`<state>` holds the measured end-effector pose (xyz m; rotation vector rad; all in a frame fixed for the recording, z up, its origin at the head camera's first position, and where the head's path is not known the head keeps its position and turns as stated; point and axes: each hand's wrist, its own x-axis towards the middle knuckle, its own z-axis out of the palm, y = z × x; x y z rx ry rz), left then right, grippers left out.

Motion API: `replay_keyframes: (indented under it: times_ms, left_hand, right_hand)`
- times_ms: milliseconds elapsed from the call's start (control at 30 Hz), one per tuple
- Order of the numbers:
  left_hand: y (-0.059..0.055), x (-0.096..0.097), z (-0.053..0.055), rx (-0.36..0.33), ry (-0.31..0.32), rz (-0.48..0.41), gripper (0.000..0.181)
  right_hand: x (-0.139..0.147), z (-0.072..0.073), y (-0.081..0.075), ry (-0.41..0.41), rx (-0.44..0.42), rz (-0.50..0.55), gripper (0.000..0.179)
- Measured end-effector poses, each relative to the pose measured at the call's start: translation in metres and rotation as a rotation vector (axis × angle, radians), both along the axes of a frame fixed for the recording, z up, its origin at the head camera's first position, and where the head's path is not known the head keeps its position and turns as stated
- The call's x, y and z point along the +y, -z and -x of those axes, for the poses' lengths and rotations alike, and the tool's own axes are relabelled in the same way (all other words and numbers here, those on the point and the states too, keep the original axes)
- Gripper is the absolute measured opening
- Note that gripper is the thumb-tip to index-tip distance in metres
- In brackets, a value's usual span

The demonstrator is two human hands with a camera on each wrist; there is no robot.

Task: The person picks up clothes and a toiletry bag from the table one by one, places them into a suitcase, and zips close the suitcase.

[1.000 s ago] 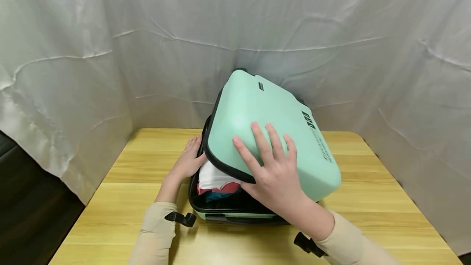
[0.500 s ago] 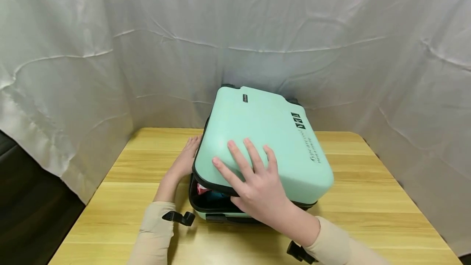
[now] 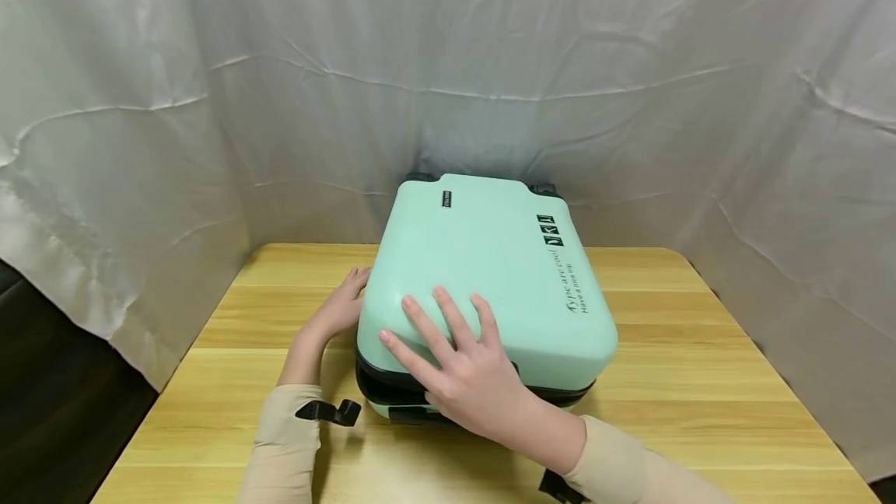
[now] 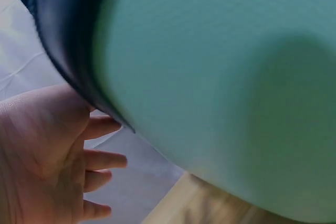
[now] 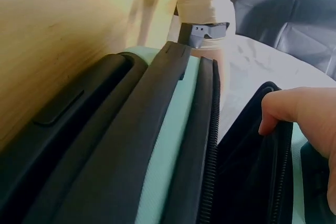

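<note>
A mint-green hard-shell suitcase (image 3: 483,255) lies flat, its lid lowered almost onto the base. Across the lid's near left corner my right hand (image 3: 476,379) rests with spread fingers. In the right wrist view its thumb (image 5: 299,106) bends over the lid's zip edge, gripping the lid with the fingers on top. A dark gap shows between this edge and the base's zip (image 5: 210,177). My left hand (image 3: 339,306) is at the suitcase's left side, fingers extended; the left wrist view shows it beside the black rim (image 4: 68,35). The suitcase's contents are hidden.
The suitcase stands on a wooden table (image 3: 700,379). Pale grey cloth (image 3: 490,45) hangs behind and at both sides, close to the suitcase's black wheels (image 3: 544,190). A dark surface (image 3: 56,387) lies beyond the table at left.
The tilted lid has come down and to the left with my right hand on it, covering the white, red and teal fabric. My left hand has drawn slightly back along the side.
</note>
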<state>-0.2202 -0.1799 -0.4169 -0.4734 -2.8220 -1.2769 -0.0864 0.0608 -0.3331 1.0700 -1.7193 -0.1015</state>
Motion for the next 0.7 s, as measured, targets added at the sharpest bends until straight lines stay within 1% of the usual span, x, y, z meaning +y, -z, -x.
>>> replay_keyframes:
  times_ms: [100,200,267,500,633,700]
  left_hand:
    - [-0.001,-0.005,-0.002,-0.030,0.005,-0.007,0.055]
    - [-0.003,-0.009,-0.006,-0.064,0.001,-0.008,0.057]
    - [-0.005,-0.010,-0.007,-0.083,0.005,-0.012,0.058]
    - [-0.008,-0.013,-0.007,-0.102,0.005,-0.020,0.056]
    - [-0.012,-0.014,-0.010,-0.111,-0.001,-0.014,0.056]
    - [-0.014,-0.015,-0.012,-0.106,-0.005,0.012,0.057]
  right_hand:
    - [-0.004,-0.001,-0.002,-0.012,0.049,0.009,0.060]
    - [-0.008,-0.001,-0.001,-0.012,0.074,0.010,0.053]
    - [-0.009,-0.001,0.003,-0.007,0.070,0.005,0.050]
    - [-0.012,0.002,0.016,0.015,0.064,-0.050,0.044]
    - [-0.011,0.002,0.018,0.020,0.028,-0.074,0.043]
    - [-0.010,0.001,0.018,0.022,-0.004,-0.086,0.045]
